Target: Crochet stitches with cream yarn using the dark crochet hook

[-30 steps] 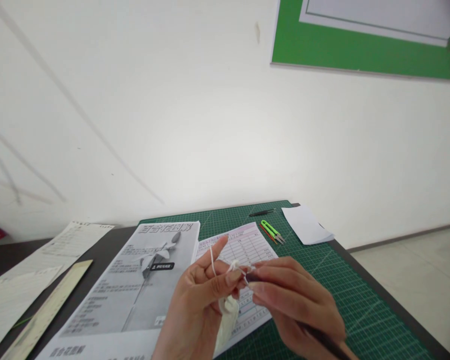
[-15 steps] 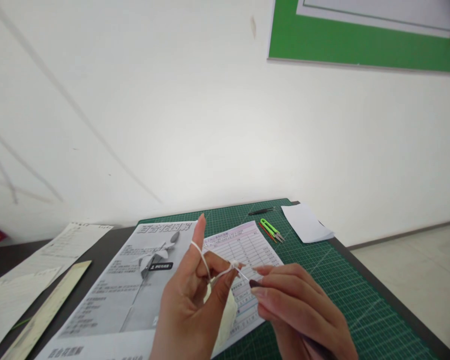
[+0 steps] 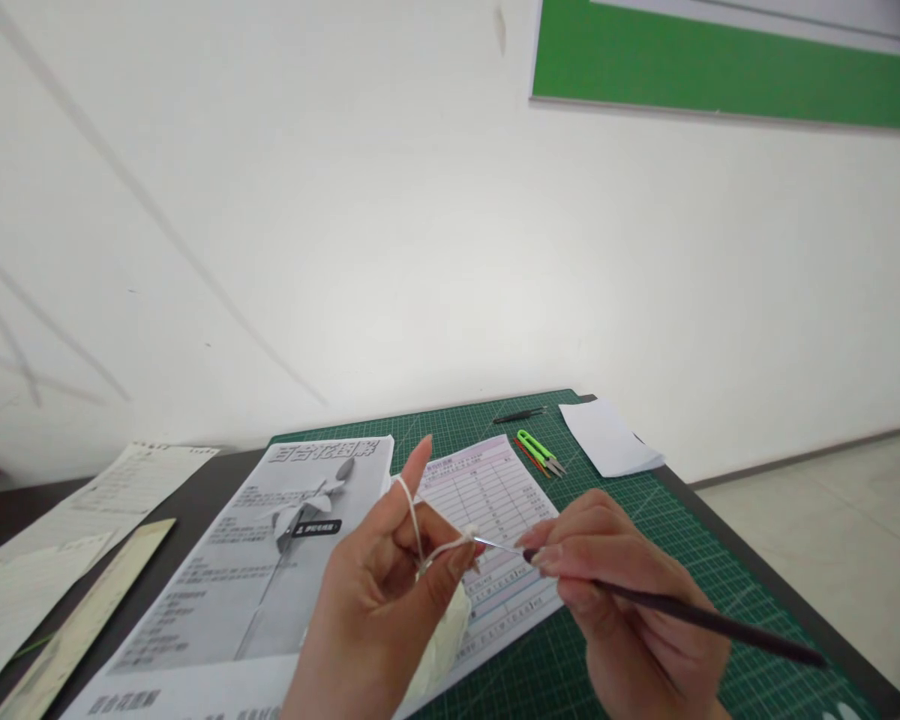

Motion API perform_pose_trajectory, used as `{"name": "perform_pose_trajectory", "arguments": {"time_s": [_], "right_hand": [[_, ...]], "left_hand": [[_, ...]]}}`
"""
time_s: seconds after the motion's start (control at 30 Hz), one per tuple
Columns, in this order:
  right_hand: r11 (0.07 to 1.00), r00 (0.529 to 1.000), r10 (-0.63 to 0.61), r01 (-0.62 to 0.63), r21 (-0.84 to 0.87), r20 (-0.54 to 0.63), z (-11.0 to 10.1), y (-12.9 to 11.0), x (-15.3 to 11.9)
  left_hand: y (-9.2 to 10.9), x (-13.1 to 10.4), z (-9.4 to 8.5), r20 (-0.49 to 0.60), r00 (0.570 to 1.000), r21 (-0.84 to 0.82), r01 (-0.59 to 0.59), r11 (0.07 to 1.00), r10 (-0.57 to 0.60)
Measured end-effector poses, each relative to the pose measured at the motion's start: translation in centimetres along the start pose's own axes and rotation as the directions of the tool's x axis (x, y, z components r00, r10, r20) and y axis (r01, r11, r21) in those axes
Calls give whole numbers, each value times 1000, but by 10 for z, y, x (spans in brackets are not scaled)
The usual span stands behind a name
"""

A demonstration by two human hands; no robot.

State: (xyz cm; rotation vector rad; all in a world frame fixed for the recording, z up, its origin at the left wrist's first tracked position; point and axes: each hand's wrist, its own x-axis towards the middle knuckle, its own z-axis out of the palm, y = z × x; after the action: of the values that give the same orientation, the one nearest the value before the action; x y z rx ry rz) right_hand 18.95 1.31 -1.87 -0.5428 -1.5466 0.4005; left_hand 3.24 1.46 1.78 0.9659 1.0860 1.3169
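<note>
White yarn (image 3: 417,525) loops round the raised index finger of my left hand (image 3: 379,590) and runs down to its thumb and fingers. Those fingertips pinch a small bit of white yarn work. My right hand (image 3: 630,590) grips a crochet hook (image 3: 720,622) with a dark handle and a thin metal shaft. The tip of the hook meets the yarn at the left fingertips; its exact catch is too small to tell. Beneath my left hand is a pale cream piece (image 3: 450,635), partly hidden, whose kind I cannot make out.
Under the hands lie a printed chart (image 3: 487,490) and a sheet with a flower picture (image 3: 232,560) on a green cutting mat (image 3: 765,640). Further back are green thread snips (image 3: 538,450), dark tweezers (image 3: 519,415) and white paper (image 3: 611,440). A ruler-like strip (image 3: 94,620) lies left.
My right hand has turned and drawn slightly right, so the hook's handle shows along its length and points right. My left index finger leans more to the right. The view has shifted slightly.
</note>
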Motion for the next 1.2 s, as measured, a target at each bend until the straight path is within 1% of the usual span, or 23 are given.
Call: {"name": "perform_pose_trajectory", "arguments": {"time_s": [0.07,0.13,0.2,0.23,0.3,0.37,0.43,0.47,0.53,0.73,0.8,0.87,0.9,0.93,0.97,1.0,1.03,1.07,1.1,1.13,1.17,1.2], "right_hand": [[996,997,57,-53,73,-60,1,2,0],[982,983,132,-111,152,-130,4,4,0],[953,957,226,-178,245,-183,5,5,1],[931,940,282,-219,293,-192,6,6,2],[856,891,423,-334,393,-164,7,9,5],[737,814,573,-458,497,-99,7,11,10],[609,735,678,-542,579,-25,7,12,14],[561,706,708,-564,606,2,8,12,15],[510,677,735,-582,633,30,9,12,17],[455,642,764,-610,649,67,14,11,14],[464,647,761,-597,655,50,17,12,12],[509,673,740,-572,643,12,19,13,10],[558,700,714,-550,621,-21,21,13,8],[628,735,675,-525,575,-66,22,13,7],[719,784,609,-484,498,-117,23,12,5],[818,844,512,-423,390,-159,24,11,3],[906,905,387,-338,254,-178,25,10,1],[967,954,248,-232,106,-167,24,10,-1],[994,987,102,-108,-36,-125,23,9,-3],[988,998,-28,19,-150,-57,22,9,-5],[964,991,-132,131,-229,10,21,9,-7],[935,973,-217,230,-269,76,19,10,-9]], "left_hand": [[1,1,-1,29,999,-17,31,999,-31],[1,1,-3,50,997,-18,52,998,-51],[1,1,-3,56,997,-6,61,998,-60],[1,1,-3,54,997,1,64,998,-64],[0,1,-3,50,997,6,66,998,-66],[-1,1,-2,41,998,-3,54,999,-54],[-3,1,-1,31,999,-27,43,999,-42],[-4,1,0,26,999,-37,36,999,-35],[-5,1,1,15,1000,-49,23,999,-22],[-10,0,4,26,1000,-95,15,995,-12],[-11,0,6,18,1000,-115,2,993,0],[-12,-1,8,-10,1000,-138,-15,990,14],[-14,-1,9,-27,999,-154,-22,988,19],[-15,-1,10,-46,999,-171,-29,985,21],[-18,0,10,-66,998,-187,-35,982,23],[-20,0,10,-82,996,-200,-38,979,22],[-22,1,9,-92,996,-208,-38,977,19],[-24,2,8,-90,996,-218,-35,975,16],[-25,3,6,-73,997,-241,-21,970,4],[-25,5,4,-43,999,-279,6,960,-19],[-24,6,2,-2,999,-325,44,945,-47],[-23,7,0,45,996,-371,88,924,-77]]}}
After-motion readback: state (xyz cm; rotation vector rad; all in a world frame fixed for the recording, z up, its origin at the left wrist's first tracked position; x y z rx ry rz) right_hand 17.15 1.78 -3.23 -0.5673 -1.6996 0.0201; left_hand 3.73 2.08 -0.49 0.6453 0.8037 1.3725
